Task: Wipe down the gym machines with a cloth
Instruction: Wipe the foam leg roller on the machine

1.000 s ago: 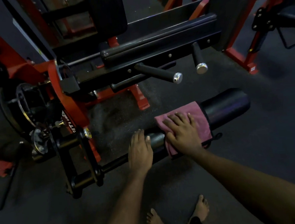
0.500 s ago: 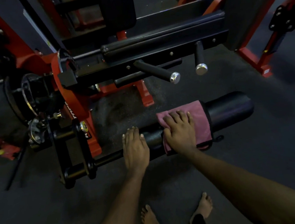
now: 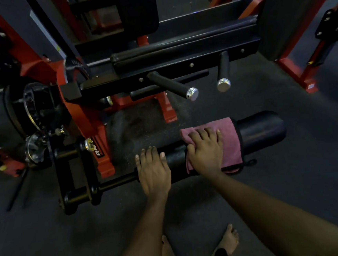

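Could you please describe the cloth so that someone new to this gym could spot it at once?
Find the red and black machine, then the long black roller pad at its near side. The cloth is draped over that pad under the right hand, the only pink thing among black padding and red steel.

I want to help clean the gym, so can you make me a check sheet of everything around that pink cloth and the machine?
Surface: dark floor, dimly lit.
Job's things: pink cloth draped over the black roller pad of the red machine.
Clutter: pale gritty specks on the floor by the machine's foot.
Hands: left hand rests flat on the roller pad beside the cloth; right hand presses on the cloth with spread fingers.
Cables: nothing seen.
Surroundings: two chrome-capped handles, another red frame, the person's bare feet.
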